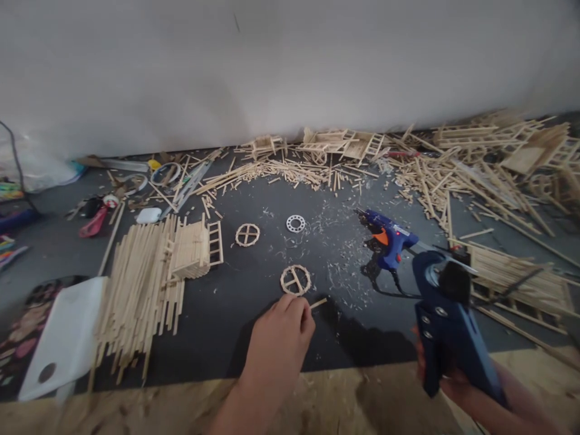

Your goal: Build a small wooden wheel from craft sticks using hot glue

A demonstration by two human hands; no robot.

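Note:
My left hand is closed, its knuckles up, in the middle near the front of the dark mat. A short wooden stick pokes out from its thumb side; the fingertips are hidden. Just beyond the fingers, a round wooden wheel with crossed spokes lies flat, its near edge meeting the hand. On the right, my right hand is wrapped round the handles of a dark blue hand cutter, raised over the table's front edge. A second spoked wheel and a white ring with holes lie farther back.
A blue glue gun with its cable lies right of centre. On the left are a bundle of sticks, a small stick-built cart body and a white board. Loose sticks and stick models line the back wall.

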